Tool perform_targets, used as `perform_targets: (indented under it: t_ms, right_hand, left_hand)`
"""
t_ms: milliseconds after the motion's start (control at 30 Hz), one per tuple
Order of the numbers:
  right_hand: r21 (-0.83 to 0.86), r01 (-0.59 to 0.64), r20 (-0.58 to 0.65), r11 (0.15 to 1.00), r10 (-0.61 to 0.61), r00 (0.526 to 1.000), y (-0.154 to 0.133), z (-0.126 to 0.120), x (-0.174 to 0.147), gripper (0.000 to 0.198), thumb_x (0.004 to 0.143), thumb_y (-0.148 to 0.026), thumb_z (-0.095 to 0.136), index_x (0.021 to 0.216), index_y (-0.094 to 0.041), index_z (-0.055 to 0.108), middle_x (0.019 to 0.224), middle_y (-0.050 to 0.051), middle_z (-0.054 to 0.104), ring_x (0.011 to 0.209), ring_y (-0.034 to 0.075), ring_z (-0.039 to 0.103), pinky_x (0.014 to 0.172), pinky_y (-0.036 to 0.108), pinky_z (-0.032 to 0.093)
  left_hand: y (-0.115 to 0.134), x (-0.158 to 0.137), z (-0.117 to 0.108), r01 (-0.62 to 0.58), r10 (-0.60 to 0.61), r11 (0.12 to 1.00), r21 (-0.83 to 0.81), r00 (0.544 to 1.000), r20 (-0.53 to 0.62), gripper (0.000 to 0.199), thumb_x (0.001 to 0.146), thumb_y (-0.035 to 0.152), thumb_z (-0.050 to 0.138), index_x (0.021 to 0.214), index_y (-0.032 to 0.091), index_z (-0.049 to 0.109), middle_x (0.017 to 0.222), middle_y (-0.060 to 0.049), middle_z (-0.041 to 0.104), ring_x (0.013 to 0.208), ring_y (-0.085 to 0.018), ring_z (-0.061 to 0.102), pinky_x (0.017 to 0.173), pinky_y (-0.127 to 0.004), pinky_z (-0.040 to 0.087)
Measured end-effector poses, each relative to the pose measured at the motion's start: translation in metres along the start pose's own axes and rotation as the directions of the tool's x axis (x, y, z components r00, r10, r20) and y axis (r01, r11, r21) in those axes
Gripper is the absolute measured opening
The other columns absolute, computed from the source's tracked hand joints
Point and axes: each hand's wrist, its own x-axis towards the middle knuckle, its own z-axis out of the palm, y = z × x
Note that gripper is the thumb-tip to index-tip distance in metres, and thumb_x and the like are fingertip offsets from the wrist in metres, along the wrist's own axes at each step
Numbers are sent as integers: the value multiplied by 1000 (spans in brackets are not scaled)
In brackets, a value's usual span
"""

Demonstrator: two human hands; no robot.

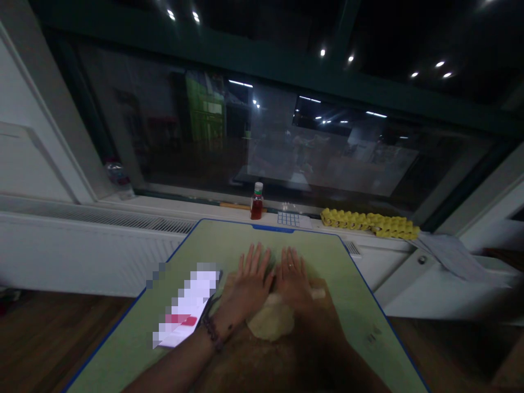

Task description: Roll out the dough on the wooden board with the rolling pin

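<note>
A pale, flattened round of dough (271,322) lies on a brown wooden board (245,363). My left hand (249,281) stretches forward, palm down, its fingers extended and slightly apart. Beside it, my right hand (293,278) is laid out the same way, with a ring on one finger. Both palms are over a light stick like a rolling pin (318,293); a bit of it shows between the hands and one end pokes out at the right. Most of it is hidden beneath the hands. The dough is just below, between my wrists.
The board rests on a green table (360,327) with a blue rim. A lit screen (192,305), partly pixelated, lies left of my left arm. On the windowsill stand a bottle of red liquid (256,206), a gridded white card (289,219) and yellow egg cartons (368,222).
</note>
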Motion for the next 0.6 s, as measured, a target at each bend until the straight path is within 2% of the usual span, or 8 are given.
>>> perform_targets:
  t_ms: [100, 167, 200, 267, 333, 400, 500, 600]
  right_hand:
    - [-21, 76, -122, 997, -78, 989, 3, 9, -44, 53, 94, -25, 35, 145, -12, 42, 152, 13, 36, 144, 28, 25, 117, 52, 20]
    - [-59, 94, -197, 994, -104, 975, 5, 17, -78, 51, 93, -25, 40, 143, -18, 46, 150, 10, 41, 143, 28, 29, 117, 51, 20]
    - [-87, 94, -233, 992, -112, 966, 6, 21, -92, 50, 92, -24, 43, 142, -21, 48, 148, 8, 44, 142, 28, 31, 117, 51, 20]
    - [-136, 77, -307, 988, -116, 945, 5, 27, -106, 50, 90, -24, 47, 140, -23, 51, 147, 8, 46, 140, 30, 34, 117, 52, 20]
    - [-134, 57, -333, 989, -99, 938, 1, 25, -100, 47, 90, -27, 47, 136, -22, 55, 146, 9, 47, 138, 30, 37, 115, 51, 23]
    - [-102, 25, -271, 995, -52, 961, -5, 17, -80, 43, 92, -26, 44, 131, -21, 60, 143, 9, 51, 137, 30, 40, 113, 51, 27]
    - [-52, -45, -136, 998, 38, 990, -13, 6, -52, 39, 93, -25, 41, 123, -19, 66, 137, 9, 57, 137, 30, 39, 113, 52, 28]
    - [-63, -23, -179, 998, 12, 984, -11, 9, -59, 40, 93, -28, 42, 125, -19, 65, 134, 10, 59, 134, 31, 44, 110, 52, 33]
  left_hand:
    - [9, -39, -9, -127, 127, 992, 2, 990, -55, 54, 98, 37, 31, 149, 19, 34, 157, -9, 30, 146, -28, 21, 116, -51, 25]
    - [16, -68, -15, -291, 292, 956, 22, 951, -98, 55, 98, 36, 32, 152, 22, 28, 157, -5, 32, 145, -23, 25, 116, -43, 28]
    - [19, -79, -17, -317, 320, 947, 43, 939, -128, 56, 98, 35, 33, 152, 23, 26, 157, -4, 32, 145, -22, 27, 116, -42, 27]
    - [22, -91, -17, -295, 311, 949, 107, 929, -202, 57, 97, 32, 34, 152, 24, 26, 156, -3, 34, 144, -21, 29, 116, -42, 26]
    - [21, -86, -12, -263, 298, 950, 168, 922, -247, 57, 96, 34, 36, 151, 26, 29, 156, -2, 35, 144, -22, 29, 117, -42, 24]
    - [18, -71, -5, -180, 236, 963, 199, 922, -307, 56, 95, 35, 36, 150, 24, 31, 156, -4, 35, 144, -24, 28, 116, -46, 23]
    - [12, -50, 0, -49, 103, 982, 185, 950, -296, 56, 95, 37, 36, 149, 21, 35, 154, -9, 37, 143, -27, 31, 115, -53, 24]
    - [9, -57, -3, -51, 105, 983, 178, 947, -303, 58, 95, 41, 38, 149, 23, 35, 152, -9, 41, 140, -28, 36, 113, -53, 28]
